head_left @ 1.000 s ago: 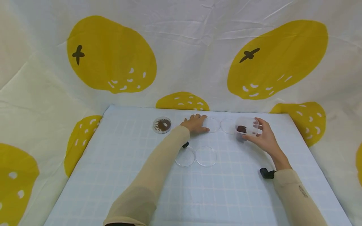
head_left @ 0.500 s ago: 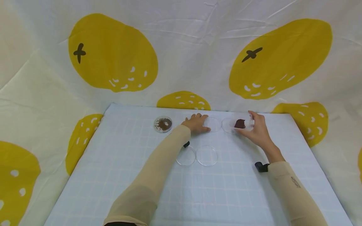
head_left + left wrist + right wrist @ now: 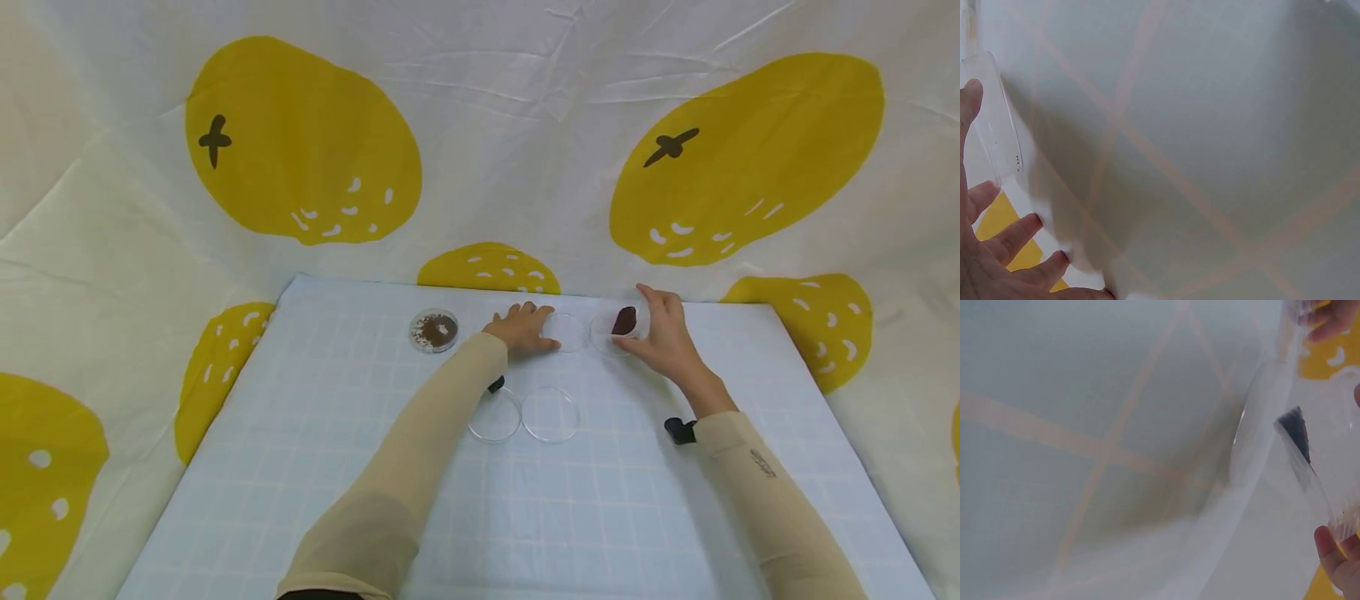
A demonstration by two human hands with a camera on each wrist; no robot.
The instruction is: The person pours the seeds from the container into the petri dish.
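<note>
A clear round dish (image 3: 569, 332) lies at the table's back, its left side held between the thumb and index finger of my left hand (image 3: 522, 328). In the left wrist view, thumb and finger touch opposite sides of this dish (image 3: 999, 125). Right beside it is another clear dish (image 3: 596, 337). Over that second dish, my right hand (image 3: 666, 337) grips a clear plastic tub (image 3: 1335, 444) by its sides, thumb in front and fingers behind. The tub is tipped to the left, and a dark brown, crumbly material (image 3: 624, 321) has gathered inside it.
At the back left stands a clear dish (image 3: 433, 331) with brown material spread over its bottom. Two clear round pieces (image 3: 495, 417) lie side by side in front of my left hand. A white curtain with yellow fruit shapes (image 3: 489, 268) hangs behind the table's back edge.
My right hand has moved left with the tub, tipping it over the second dish. The brown material has shifted inside the tub. My left hand keeps its place at the first dish.
</note>
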